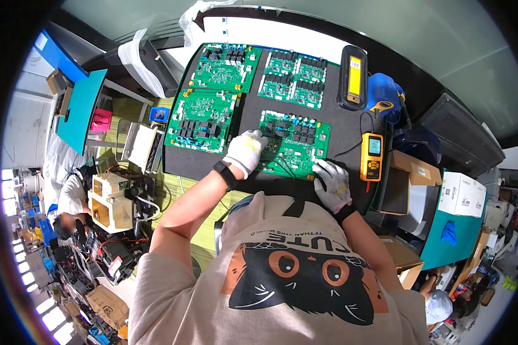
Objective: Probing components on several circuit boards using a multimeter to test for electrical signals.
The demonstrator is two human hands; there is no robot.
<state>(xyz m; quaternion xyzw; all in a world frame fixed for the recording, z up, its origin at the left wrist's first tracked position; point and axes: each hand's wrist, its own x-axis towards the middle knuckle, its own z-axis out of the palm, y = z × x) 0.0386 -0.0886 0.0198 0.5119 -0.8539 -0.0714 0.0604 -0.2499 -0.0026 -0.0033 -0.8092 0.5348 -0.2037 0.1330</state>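
We see two gloved hands working at a dark-topped table (342,127), where a green circuit board (298,137) lies nearest to the wearer, between the hands. The left hand (246,152), in a white glove, is at the board's left edge, its fingers bent and close together with the tips over the board; we cannot tell whether they grip it or only rest there. The right hand (332,185), in a grey and white glove, is at the board's lower right corner, its fingers slightly bent and a little apart, and we cannot tell whether they have hold of the edge. Dark bands circle both wrists. To the left of that board we find two more large green boards, a front board (200,119) and a rear board (224,68), one beyond the other and just meeting. Beyond the middle board is a group of four smaller boards (293,79) laid two by two. On the right we see an orange handheld meter (372,156) with a lit screen, a dark cord running from its side toward the middle board. Farther back lies a black case (354,77) with a yellow panel, just beside a blue object (384,95) whose kind we cannot tell.
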